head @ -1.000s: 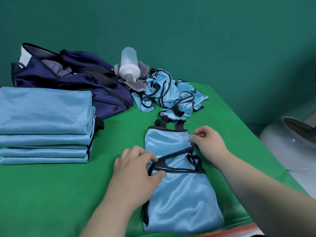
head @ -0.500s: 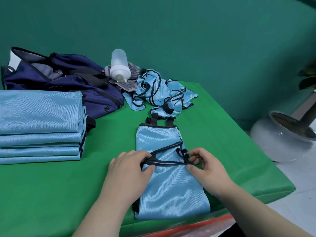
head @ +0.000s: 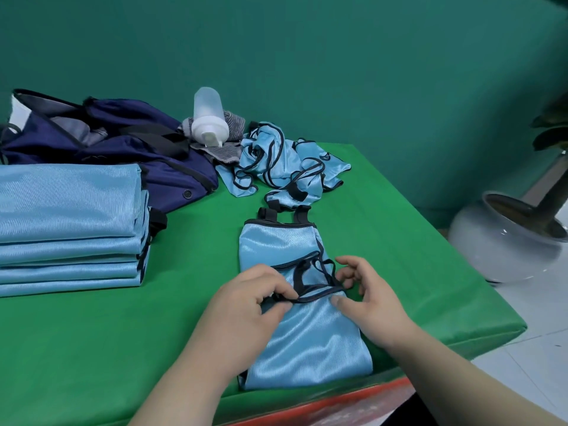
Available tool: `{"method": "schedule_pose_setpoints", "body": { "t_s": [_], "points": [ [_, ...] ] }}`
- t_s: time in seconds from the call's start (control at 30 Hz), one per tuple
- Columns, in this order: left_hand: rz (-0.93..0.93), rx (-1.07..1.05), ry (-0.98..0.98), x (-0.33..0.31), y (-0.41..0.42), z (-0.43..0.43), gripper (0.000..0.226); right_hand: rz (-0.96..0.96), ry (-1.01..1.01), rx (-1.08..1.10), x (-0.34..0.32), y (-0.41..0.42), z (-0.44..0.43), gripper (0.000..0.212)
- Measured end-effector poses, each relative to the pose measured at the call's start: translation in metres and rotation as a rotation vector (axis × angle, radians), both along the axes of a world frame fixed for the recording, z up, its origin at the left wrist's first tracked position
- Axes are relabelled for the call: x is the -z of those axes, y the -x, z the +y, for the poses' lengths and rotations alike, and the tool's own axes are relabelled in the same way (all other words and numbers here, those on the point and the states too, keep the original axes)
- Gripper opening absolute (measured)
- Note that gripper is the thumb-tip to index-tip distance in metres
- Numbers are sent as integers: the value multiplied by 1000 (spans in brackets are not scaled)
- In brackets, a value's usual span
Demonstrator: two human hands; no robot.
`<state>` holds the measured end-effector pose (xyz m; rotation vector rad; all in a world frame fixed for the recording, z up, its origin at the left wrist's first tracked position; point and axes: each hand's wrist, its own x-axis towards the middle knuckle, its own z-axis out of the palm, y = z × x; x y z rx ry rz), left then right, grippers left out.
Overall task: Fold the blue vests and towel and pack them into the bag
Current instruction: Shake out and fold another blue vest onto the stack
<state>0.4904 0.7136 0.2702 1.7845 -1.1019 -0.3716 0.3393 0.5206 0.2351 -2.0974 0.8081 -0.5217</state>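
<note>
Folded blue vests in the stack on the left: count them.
4 layers show in the stack, piled at the table's left edge beside the navy bag. Its left side is cropped, so more may be hidden.

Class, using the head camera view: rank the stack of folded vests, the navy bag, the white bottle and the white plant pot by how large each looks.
1. stack of folded vests and navy bag: alike, both cropped, unranked
2. white plant pot, partly cropped
3. white bottle
</note>
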Motion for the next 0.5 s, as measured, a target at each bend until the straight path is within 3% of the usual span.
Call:
{"method": "schedule_pose_setpoints", "body": {
  "t_s": [0.17,0.5],
  "points": [
    [-7,-49,-38,3,-3,-2,26,7,49,-19,2,2,2,67],
    [15,-154,-92,10,-6,-5,19,39,91,-68,-3,2,5,63]
  ]
}}
